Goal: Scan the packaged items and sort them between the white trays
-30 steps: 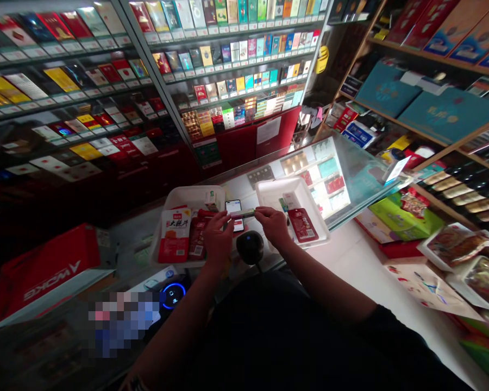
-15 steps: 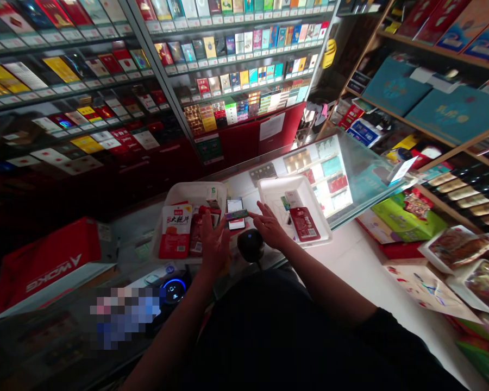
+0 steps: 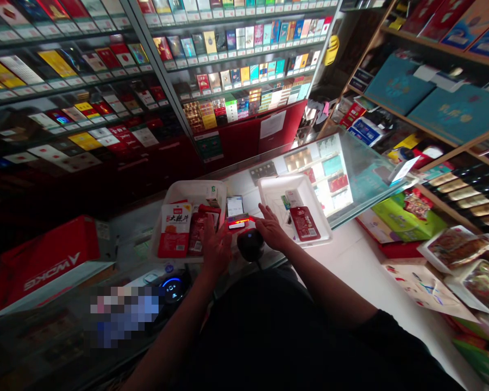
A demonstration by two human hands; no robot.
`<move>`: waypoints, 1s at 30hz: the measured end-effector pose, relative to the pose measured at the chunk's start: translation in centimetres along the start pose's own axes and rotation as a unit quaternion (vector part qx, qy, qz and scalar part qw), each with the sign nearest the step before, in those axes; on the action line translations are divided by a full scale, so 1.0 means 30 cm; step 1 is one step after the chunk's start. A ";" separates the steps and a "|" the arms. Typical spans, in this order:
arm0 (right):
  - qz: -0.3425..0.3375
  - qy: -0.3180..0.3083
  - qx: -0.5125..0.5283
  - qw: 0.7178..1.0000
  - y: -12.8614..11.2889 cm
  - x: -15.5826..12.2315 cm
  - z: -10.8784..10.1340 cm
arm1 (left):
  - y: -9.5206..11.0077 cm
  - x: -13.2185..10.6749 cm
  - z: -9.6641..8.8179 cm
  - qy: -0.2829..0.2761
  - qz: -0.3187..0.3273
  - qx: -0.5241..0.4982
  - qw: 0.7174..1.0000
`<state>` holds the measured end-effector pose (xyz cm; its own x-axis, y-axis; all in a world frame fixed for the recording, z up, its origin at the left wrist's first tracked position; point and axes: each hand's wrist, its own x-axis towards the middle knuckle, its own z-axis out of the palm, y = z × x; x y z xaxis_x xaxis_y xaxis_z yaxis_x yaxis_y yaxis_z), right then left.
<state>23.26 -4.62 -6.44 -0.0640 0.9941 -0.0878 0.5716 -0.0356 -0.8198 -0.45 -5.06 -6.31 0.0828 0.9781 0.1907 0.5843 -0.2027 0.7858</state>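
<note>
A small narrow pack [image 3: 238,219] is held level between my two hands, and a red light line falls across it. Its left end is gripped by my left hand [image 3: 215,244], and its right end by the fingertips of my right hand [image 3: 269,228]. Just in front of me, under the pack, stands a black barcode scanner [image 3: 250,245]. Behind the pack a phone [image 3: 234,205] with a lit screen is partly covered. To the left, a white tray [image 3: 173,191] holds red snack pouches [image 3: 175,231] and a small box. A second white tray [image 3: 326,234] on the right holds a dark red pouch [image 3: 305,224] and small packs.
The glass counter [image 3: 367,168] runs off to the right. A red box [image 3: 49,260] and a round black device with a blue ring [image 3: 173,290] are on the left. Shelves of small packs [image 3: 236,41] rise behind; wooden shelves hold teal boxes [image 3: 395,87] at right.
The pack has tilted and dropped slightly toward the scanner, and a red light now shows on it. My left hand has shifted slightly; the phone's screen shows a different display.
</note>
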 end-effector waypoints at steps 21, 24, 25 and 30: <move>-0.019 -0.103 -0.120 0.987 -0.276 0.227 0.064 | -0.060 0.147 -0.166 0.080 -0.030 0.070 0.994; -0.013 -0.123 -0.151 0.981 -0.310 0.253 0.086 | -0.089 0.173 -0.182 0.090 -0.041 0.073 0.992; -0.012 -0.126 -0.157 0.979 -0.318 0.260 0.094 | -0.095 0.182 -0.186 0.091 -0.045 0.075 0.992; 0.012 -0.138 -0.156 0.978 -0.342 0.277 0.128 | -0.106 0.221 -0.200 0.089 -0.052 0.083 0.991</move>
<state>13.72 3.61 -0.94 -0.2415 0.9263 -0.2893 0.7948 0.0178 -0.6065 -6.61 1.79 -4.02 -0.1196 0.9665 0.2269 0.7081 -0.0772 0.7019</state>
